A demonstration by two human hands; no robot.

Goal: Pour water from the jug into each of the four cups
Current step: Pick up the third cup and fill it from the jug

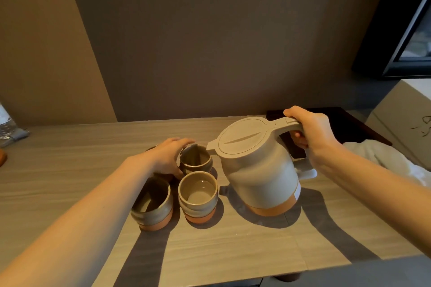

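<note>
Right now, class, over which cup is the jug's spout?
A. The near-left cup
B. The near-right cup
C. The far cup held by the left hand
C: the jug, tilted by the right hand, has its spout above the far cup that the left hand steadies.

A single head-worn wide-angle camera looked forward and down from above, close over the worktop [233, 251]. It faced the back wall [210, 42], with the right hand's [312, 133] grip near frame centre and both forearms entering from below.
</note>
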